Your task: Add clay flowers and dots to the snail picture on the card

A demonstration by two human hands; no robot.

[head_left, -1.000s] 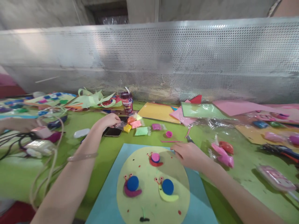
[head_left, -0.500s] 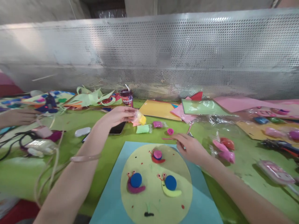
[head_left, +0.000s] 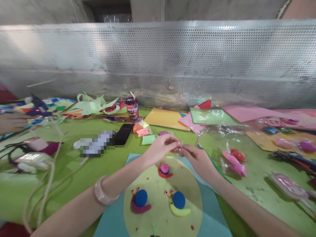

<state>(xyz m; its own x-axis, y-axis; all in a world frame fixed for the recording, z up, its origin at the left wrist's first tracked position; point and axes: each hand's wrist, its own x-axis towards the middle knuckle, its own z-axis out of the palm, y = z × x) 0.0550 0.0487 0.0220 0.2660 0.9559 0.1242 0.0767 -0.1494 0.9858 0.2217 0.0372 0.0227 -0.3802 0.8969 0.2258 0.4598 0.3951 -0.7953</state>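
Note:
My left hand (head_left: 165,147) and my right hand (head_left: 198,160) meet above the top edge of the picture board. Their fingers pinch a small clear plastic packet (head_left: 180,148) between them; its contents are mostly hidden. Below lies a blue sheet (head_left: 112,200) bearing a pale yellow disc (head_left: 158,194). On the disc are three clay snails: a red one (head_left: 165,169) with a pink-topped shell, a purple one (head_left: 140,200) and a yellow one (head_left: 179,202), both with blue round shells. Just beyond my left hand sit a light green clay packet (head_left: 148,140) and orange-pink clay packets (head_left: 142,129).
A phone (head_left: 124,135), a drink cup with straw (head_left: 132,108) and coloured sheets (head_left: 168,119) stand or lie behind. Pink and red clay packets (head_left: 234,161) are at right, cords (head_left: 50,177) at left. Another person's hand (head_left: 13,123) works at far left. A perforated metal panel (head_left: 158,62) closes the back.
My left hand has come back from the clay packets, rightward and nearer, to meet my right hand. Both now pinch a small plastic packet. The pink cap behind them is now hidden.

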